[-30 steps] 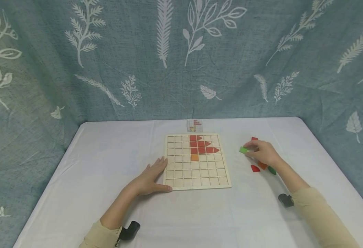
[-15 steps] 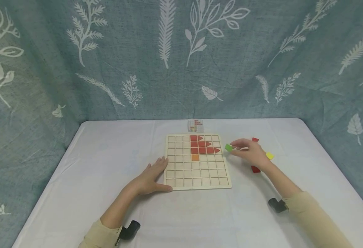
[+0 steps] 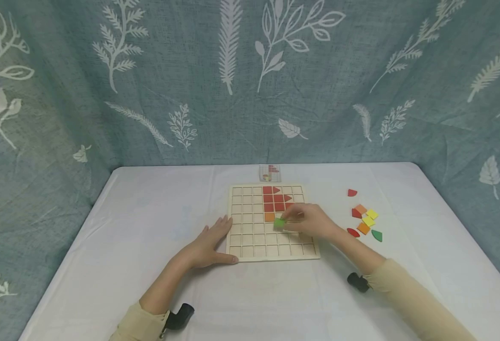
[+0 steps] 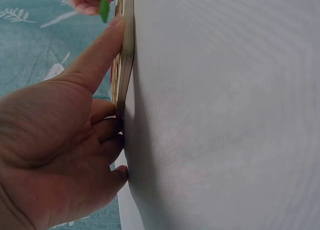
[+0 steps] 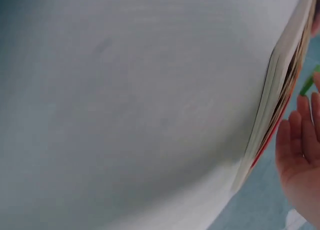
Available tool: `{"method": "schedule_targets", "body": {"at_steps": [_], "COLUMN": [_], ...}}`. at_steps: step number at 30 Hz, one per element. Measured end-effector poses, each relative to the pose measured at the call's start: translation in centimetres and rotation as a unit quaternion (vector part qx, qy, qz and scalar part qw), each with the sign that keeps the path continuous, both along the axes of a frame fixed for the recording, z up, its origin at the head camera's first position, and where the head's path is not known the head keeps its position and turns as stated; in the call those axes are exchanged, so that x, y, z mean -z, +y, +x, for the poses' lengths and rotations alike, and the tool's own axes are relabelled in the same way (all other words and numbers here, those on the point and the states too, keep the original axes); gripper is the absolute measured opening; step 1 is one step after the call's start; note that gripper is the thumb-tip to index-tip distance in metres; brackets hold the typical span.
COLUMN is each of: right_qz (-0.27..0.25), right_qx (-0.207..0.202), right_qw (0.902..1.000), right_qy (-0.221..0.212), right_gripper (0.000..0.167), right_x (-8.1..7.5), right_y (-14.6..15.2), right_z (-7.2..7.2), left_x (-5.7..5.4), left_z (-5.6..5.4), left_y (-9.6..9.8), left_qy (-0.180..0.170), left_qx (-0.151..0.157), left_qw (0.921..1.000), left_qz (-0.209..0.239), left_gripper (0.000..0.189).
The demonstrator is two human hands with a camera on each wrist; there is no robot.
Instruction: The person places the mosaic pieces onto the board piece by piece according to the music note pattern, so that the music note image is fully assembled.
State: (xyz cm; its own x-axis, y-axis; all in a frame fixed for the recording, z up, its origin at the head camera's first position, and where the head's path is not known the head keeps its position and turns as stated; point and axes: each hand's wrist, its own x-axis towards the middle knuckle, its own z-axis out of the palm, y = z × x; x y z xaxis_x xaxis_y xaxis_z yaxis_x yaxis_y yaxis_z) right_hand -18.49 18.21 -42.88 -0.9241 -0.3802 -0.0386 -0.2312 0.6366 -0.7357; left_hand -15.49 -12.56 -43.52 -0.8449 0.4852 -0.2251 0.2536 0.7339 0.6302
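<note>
A wooden grid board (image 3: 250, 239) lies on the white-covered table. Red squares and triangles fill cells in its upper rows, with an orange square (image 3: 269, 217) below them. My left hand (image 3: 209, 244) rests at the board's lower left corner, fingers spread along the left side and thumb at the near edge. Between thumb and fingers, my right hand (image 3: 311, 220) pinches a green square tile (image 3: 279, 223), held over the board just right of and below the orange square. In the left wrist view the green tile (image 4: 104, 9) shows edge-on above the board.
Loose tiles lie right of the board: red ones (image 3: 352, 192), orange ones (image 3: 363, 228), yellow squares (image 3: 368, 221) and a green curved piece (image 3: 377, 235). A small picture card (image 3: 269, 173) lies behind the board. A blue-green leaf-patterned curtain (image 3: 241, 128) hangs beyond the table.
My right hand has carried the green tile leftward from the loose tiles to over the board, uncovering those tiles. My left hand has stayed at the board's corner.
</note>
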Motion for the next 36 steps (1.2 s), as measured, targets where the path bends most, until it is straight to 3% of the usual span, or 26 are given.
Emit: {"method": "schedule_targets", "body": {"at_steps": [4,8,13,16,19,24,31,36], "right_qz": [0.038,0.061,0.083,0.077,0.055,0.003,0.022,0.045], "right_qx": [-0.065,-0.118,-0.143,-0.147,-0.126,-0.037,0.084,0.102], "right_qw": [0.9959,0.9834,0.9708,0.9701,0.9805,0.9985,0.9962,0.9937], "right_qy": [0.051,0.123,0.174,0.177,0.140,0.040,-0.012,-0.002], "right_gripper": [0.017,0.014,0.010,0.009,0.010,0.010,0.016,0.016], "right_x": [0.1,0.0,0.1,0.1,0.0,-0.4,-1.0,-1.0], "right_y": [-1.2,-2.0,-2.2,-2.1,-1.7,-0.1,3.8,7.6], "right_z": [0.0,-0.1,-0.2,-0.3,-0.1,0.6,1.4,2.4], "left_x": [0.0,-0.1,0.0,0.0,-0.1,0.0,0.2,0.0], "left_z": [0.0,0.0,0.0,0.0,0.0,-0.1,-0.1,0.0], "left_y": [-0.1,-0.2,-0.1,0.0,0.0,0.0,-0.1,-0.1], "left_qy": [0.002,0.002,0.000,0.000,0.000,0.000,0.001,-0.003], "left_qx": [0.002,0.004,0.004,0.000,-0.001,0.001,0.004,0.003], "left_qw": [1.0000,1.0000,1.0000,1.0000,1.0000,1.0000,1.0000,1.0000], "left_qz": [-0.002,0.000,0.002,0.001,0.000,-0.003,-0.005,-0.001], "left_gripper": [0.106,0.106,0.105,0.105,0.105,0.105,0.105,0.104]}}
